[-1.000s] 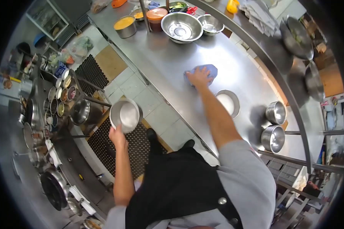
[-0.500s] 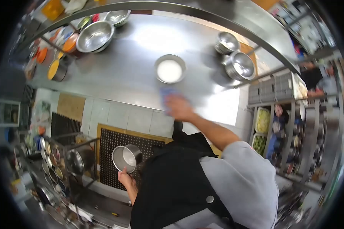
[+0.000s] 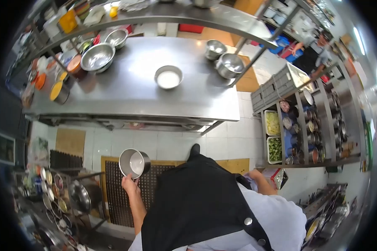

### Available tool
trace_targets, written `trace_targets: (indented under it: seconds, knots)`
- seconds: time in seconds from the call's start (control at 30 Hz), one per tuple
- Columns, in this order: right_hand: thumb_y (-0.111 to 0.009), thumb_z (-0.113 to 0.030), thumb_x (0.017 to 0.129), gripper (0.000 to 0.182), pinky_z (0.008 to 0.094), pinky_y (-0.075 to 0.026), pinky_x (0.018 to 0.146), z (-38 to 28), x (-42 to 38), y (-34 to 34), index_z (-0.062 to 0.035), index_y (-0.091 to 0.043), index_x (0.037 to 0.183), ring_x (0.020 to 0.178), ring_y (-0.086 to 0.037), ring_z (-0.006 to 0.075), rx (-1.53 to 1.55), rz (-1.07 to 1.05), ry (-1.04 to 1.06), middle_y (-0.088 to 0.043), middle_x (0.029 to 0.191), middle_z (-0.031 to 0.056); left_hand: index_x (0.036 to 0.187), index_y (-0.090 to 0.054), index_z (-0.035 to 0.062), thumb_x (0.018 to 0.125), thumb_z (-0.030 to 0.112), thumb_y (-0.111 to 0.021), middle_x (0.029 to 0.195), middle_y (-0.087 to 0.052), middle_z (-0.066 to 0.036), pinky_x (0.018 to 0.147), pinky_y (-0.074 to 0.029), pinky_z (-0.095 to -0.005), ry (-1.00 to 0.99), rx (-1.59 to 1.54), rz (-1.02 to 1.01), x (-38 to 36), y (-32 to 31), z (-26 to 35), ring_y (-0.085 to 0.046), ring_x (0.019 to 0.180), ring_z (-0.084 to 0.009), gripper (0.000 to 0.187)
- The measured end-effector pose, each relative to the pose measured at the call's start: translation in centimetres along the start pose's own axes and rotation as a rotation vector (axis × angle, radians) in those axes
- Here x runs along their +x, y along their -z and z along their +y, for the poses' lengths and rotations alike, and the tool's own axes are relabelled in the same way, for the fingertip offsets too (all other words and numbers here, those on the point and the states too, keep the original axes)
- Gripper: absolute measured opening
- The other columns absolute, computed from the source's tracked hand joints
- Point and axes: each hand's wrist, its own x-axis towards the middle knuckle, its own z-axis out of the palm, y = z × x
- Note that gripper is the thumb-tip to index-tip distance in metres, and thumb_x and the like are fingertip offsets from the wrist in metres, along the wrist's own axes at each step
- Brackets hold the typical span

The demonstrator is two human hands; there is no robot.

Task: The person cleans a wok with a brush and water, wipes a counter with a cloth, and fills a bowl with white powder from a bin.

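A long steel desk (image 3: 130, 94) fills the upper part of the view, carrying a shallow bowl of white liquid (image 3: 168, 78) near its middle, a large mixing bowl (image 3: 97, 57) to the left and two smaller steel bowls (image 3: 223, 58) toward the right end; below it lies tiled floor and a black rubber mat (image 3: 121, 188), with a rack of small containers (image 3: 50, 188) at the left edge and shelves of tubs (image 3: 305, 125) at the right; the person stands well apart from the desk, black apron over a grey shirt; the left hand (image 3: 130, 185) is raised in front at the left with the elbow bent, closed around the lower rim of a small steel pot (image 3: 134, 163), which is tilted so its seemingly empty inside faces the camera, above the mat; the pot looks light, stiff and smooth, likely slippery if wet, so a pinch over the rim or a grip round the wall seems best; the right hand (image 3: 252, 178) is low at the right side near a small box, mostly hidden by the apron and sleeve, and I cannot tell whether it holds anything.
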Motion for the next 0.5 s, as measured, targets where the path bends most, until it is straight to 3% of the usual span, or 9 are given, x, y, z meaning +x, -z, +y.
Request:
trace_targets:
  seconds: [0.03, 0.07, 0.1, 0.13, 0.17, 0.27, 0.3, 0.37, 0.5]
  knots:
    - [-0.068, -0.024, 0.091, 0.030, 0.0433, -0.055, 0.078, -11.3, -7.5, 3.1, -0.0015, -0.078, 0.107, 0.090, -0.069, 0.0248, -0.031, -0.042, 0.035, -0.077, 0.105, 0.0126, 0.094, -0.058, 0.0035, 0.092, 0.006, -0.062, 0.101, -0.064, -0.010, 0.076, -0.058, -0.0429, -0.005, 0.026, -0.037, 0.1, -0.7, 0.1, -0.066, 0.093, -0.0243, 0.005]
    - [-0.064, -0.027, 0.093, 0.031, 0.0443, -0.053, 0.086, -10.3, -2.3, 3.0, -0.0061, -0.078, 0.111, 0.100, -0.069, 0.0244, 0.165, -0.103, -0.017, -0.077, 0.110, 0.0126, 0.094, -0.058, 0.0036, 0.092, 0.007, -0.062, 0.100, -0.063, -0.009, 0.075, -0.058, -0.0427, -0.010, 0.058, -0.067, 0.0, -1.3, 0.1, -0.066, 0.092, -0.0242, 0.006]
    - [-0.061, -0.031, 0.095, 0.035, 0.0434, -0.053, 0.089, -13.8, 1.0, 5.7, -0.0063, -0.077, 0.112, 0.098, -0.068, 0.0231, -0.517, -0.220, 0.315, -0.076, 0.111, 0.0143, 0.093, -0.058, 0.0039, 0.090, 0.006, -0.063, 0.098, -0.062, -0.009, 0.076, -0.057, -0.0436, -0.034, 0.040, -0.110, 0.0, -2.0, -0.1, -0.065, 0.090, -0.0235, 0.006]
    - [-0.062, -0.032, 0.099, 0.034, 0.0445, -0.053, 0.091, -17.0, 1.6, 7.3, -0.0039, -0.077, 0.109, 0.098, -0.068, 0.0253, 0.162, -0.311, 0.415, -0.076, 0.109, 0.0140, 0.093, -0.058, 0.0039, 0.090, 0.006, -0.063, 0.098, -0.062, -0.009, 0.076, -0.057, -0.0436, -0.040, 0.058, -0.130, -0.4, -2.8, -0.2, -0.065, 0.090, -0.0235, 0.006]
    - [-0.059, -0.034, 0.102, 0.038, 0.0431, -0.053, 0.090, -29.4, -7.9, 12.3, 0.0001, -0.074, 0.113, 0.099, -0.066, 0.0232, 0.068, -0.233, 0.319, -0.074, 0.112, 0.0141, 0.092, -0.058, 0.0041, 0.089, 0.005, -0.062, 0.097, -0.062, -0.009, 0.077, -0.057, -0.0447, -0.060, 0.070, -0.132, -1.1, -3.8, -0.2, -0.064, 0.090, -0.0237, 0.006]
    - [-0.065, -0.041, 0.098, 0.052, 0.0382, -0.052, 0.094, -37.6, -11.5, 17.9, -0.0019, -0.063, 0.133, 0.109, -0.066, 0.0252, 0.852, 0.235, 0.613, -0.069, 0.125, 0.0158, 0.094, -0.058, 0.0041, 0.088, 0.004, -0.061, 0.098, -0.062, -0.009, 0.079, -0.055, -0.0474, -0.092, 0.087, -0.165, -3.2, -6.0, -2.1, -0.063, 0.093, -0.0244, 0.007]
    - [-0.065, -0.041, 0.098, 0.052, 0.0382, -0.052, 0.094, -35.7, -10.4, 19.0, -0.0019, -0.063, 0.133, 0.109, -0.066, 0.0252, 0.882, 0.255, 0.594, -0.069, 0.125, 0.0158, 0.096, -0.059, 0.0038, 0.087, 0.004, -0.061, 0.100, -0.063, -0.009, 0.080, -0.054, -0.0489, -0.100, 0.075, -0.170, -3.9, -6.4, -2.8, -0.063, 0.096, -0.0250, 0.009]
    - [-0.066, -0.042, 0.098, 0.056, 0.0388, -0.053, 0.097, -30.9, -6.7, 20.0, -0.0014, -0.060, 0.136, 0.117, -0.065, 0.0278, 0.540, 0.658, 0.732, -0.070, 0.124, 0.0181, 0.098, -0.060, 0.0031, 0.087, 0.004, -0.060, 0.103, -0.063, -0.010, 0.081, -0.054, -0.0505, -0.099, 0.121, -0.182, -6.5, -7.9, -4.4, -0.062, 0.098, -0.0259, 0.011]
    - [-0.061, -0.045, 0.096, 0.056, 0.0479, -0.049, 0.104, -4.8, 4.8, 11.2, -0.0036, -0.064, 0.133, 0.122, -0.062, 0.0405, 0.014, 0.409, 0.390, -0.066, 0.133, 0.0214, 0.105, -0.062, 0.0002, 0.087, 0.004, -0.059, 0.109, -0.063, -0.013, 0.085, -0.054, -0.0546, -0.050, 0.194, -0.156, -12.6, -12.0, -9.2, -0.062, 0.103, -0.0289, 0.019]
